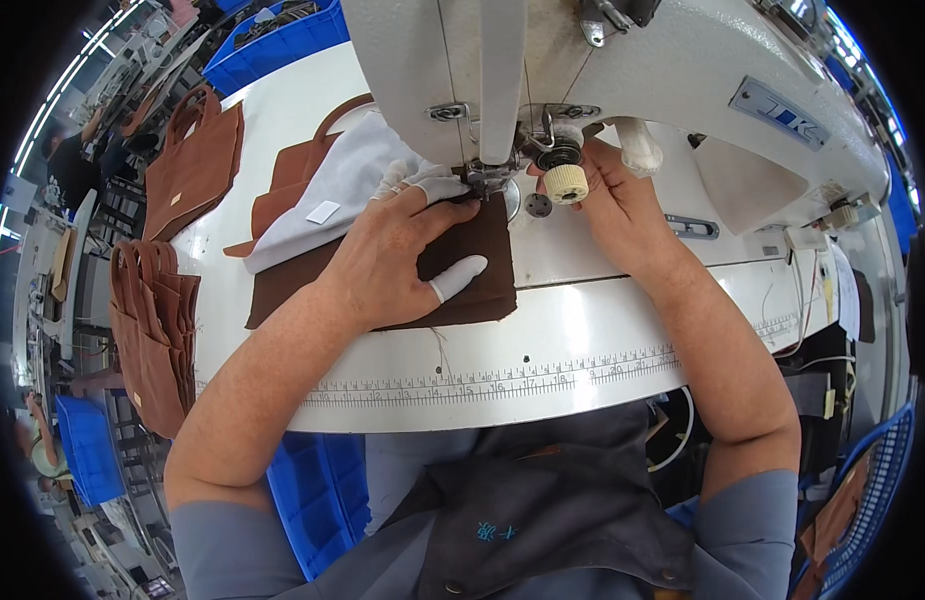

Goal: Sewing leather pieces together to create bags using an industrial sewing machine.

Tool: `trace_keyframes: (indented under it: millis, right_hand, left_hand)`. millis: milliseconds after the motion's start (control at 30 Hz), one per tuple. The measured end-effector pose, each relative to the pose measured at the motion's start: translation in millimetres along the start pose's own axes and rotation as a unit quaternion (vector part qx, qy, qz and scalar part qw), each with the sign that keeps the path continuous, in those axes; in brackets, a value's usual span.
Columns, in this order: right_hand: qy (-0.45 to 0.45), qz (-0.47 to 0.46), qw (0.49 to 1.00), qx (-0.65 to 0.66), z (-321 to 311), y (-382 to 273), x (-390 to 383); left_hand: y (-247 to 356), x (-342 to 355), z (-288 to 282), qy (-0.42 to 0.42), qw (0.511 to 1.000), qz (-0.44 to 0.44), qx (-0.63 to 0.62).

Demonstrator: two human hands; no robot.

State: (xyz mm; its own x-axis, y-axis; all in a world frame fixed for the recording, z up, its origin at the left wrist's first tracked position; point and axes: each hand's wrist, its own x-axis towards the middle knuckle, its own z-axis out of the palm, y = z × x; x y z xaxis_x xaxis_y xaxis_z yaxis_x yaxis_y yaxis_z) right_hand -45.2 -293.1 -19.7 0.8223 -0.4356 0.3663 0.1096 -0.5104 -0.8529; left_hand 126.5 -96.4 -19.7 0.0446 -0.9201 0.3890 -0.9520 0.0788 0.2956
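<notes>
My left hand (402, 240), with white finger cots, rests on a dark brown fabric piece (332, 288) beside the presser foot (487, 187). Its thumb is spread apart from the fingers. White lining cloth (302, 230) with a small white label lies under the fingertips, over reddish-brown fabric with a handle (287, 175). My right hand (612, 205) is at the sewing machine (622, 70), just right of and behind a cream knurled knob (565, 184), its fingers curled and partly hidden, so what they grip cannot be made out.
Brown fabric bags (192, 170) and a stack (152, 330) lie at left. A blue crate (272, 55) stands behind; more blue bins (92, 450) are low at left, a blue basket (862, 490) at lower right. The curved table edge (482, 415) carries a ruler. Other people work at far left.
</notes>
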Motion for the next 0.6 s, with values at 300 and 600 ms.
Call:
trace_keyframes:
  millis: [300, 600]
  right_hand:
    - [-0.057, -0.155, 0.949, -0.267, 4.2, 1.9, -0.4]
    - [-0.12, -0.117, 0.934, -0.315, 7.9, 7.4, 4.7]
  left_hand:
    - [-29.5, 9.3, -25.6, -0.069, 0.986, 0.122, 0.085]
    - [-75.3, 19.3, -33.3, -0.097, 0.977, 0.084, 0.171]
